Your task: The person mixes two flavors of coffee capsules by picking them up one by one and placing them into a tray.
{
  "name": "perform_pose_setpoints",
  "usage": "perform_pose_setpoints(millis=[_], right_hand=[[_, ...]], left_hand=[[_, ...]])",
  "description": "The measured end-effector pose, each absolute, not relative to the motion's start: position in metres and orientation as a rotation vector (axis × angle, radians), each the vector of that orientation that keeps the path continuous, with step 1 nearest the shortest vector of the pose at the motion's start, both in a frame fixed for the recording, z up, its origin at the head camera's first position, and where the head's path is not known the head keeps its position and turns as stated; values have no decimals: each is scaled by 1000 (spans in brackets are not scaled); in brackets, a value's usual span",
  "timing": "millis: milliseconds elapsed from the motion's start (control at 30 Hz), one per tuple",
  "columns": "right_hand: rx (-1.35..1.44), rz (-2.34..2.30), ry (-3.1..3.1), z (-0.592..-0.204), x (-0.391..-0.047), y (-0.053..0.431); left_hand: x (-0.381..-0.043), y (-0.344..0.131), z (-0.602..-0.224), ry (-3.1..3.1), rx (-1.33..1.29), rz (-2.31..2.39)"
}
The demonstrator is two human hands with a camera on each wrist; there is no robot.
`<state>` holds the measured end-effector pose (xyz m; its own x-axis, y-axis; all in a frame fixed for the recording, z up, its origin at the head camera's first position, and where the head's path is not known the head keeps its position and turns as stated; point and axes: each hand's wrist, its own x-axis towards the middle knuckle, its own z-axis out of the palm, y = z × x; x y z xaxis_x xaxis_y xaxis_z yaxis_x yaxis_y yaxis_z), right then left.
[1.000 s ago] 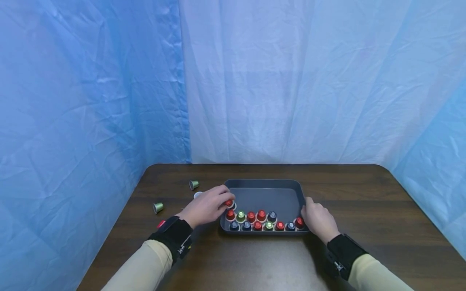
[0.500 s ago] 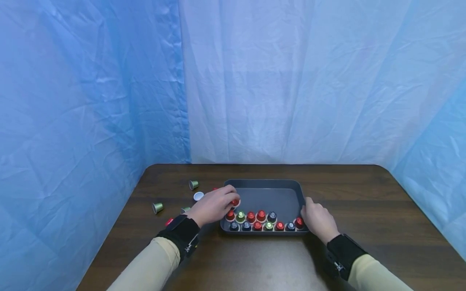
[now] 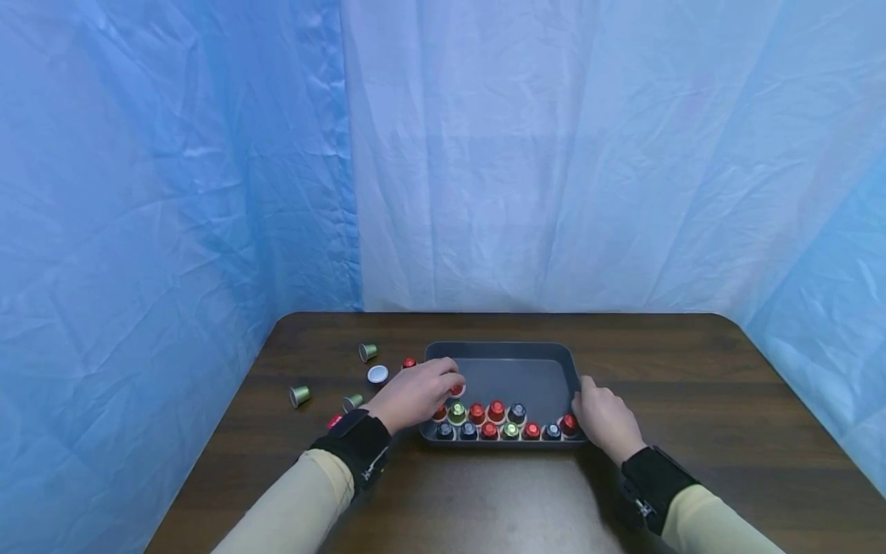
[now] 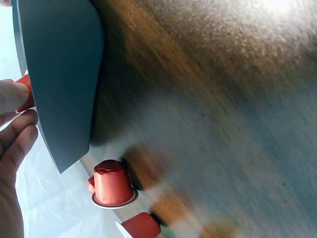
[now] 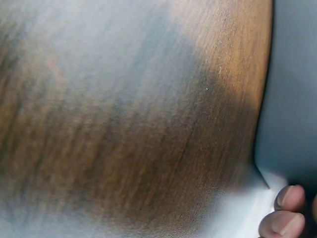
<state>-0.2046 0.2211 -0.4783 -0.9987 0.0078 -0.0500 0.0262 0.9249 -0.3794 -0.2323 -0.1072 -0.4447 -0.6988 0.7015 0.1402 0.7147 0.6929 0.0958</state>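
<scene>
Three green capsules (image 3: pixel 300 396) lie tipped on the worktop (image 3: pixel 484 500), far left. Next, one white-faced capsule (image 3: pixel 377 374), then an upright red capsule (image 3: pixel 410 362) just outside the tray (image 3: pixel 522 375). Left hand (image 3: pixel 418 394): thumb and fingers pinch another red capsule (image 3: pixel 456 390) within the tray's left side, behind two rows of mixed capsules (image 3: pixel 489 430); contact with tray floor, can't tell. Right hand (image 3: pixel 607 415): curled on the tray's right rim.

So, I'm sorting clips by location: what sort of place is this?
Probably a makeshift recording booth: blue sheeting hangs behind and beside a dark wood-look table, and black wrist bands with small devices suggest a filming setup.
</scene>
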Motion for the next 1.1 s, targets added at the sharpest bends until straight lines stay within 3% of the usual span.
perform_pose_setpoints(millis=[1100], right_hand=[[17,-579,3061,-478,-204,220]], left_hand=[[-235,-96,-456,-2849,-1214,-58]])
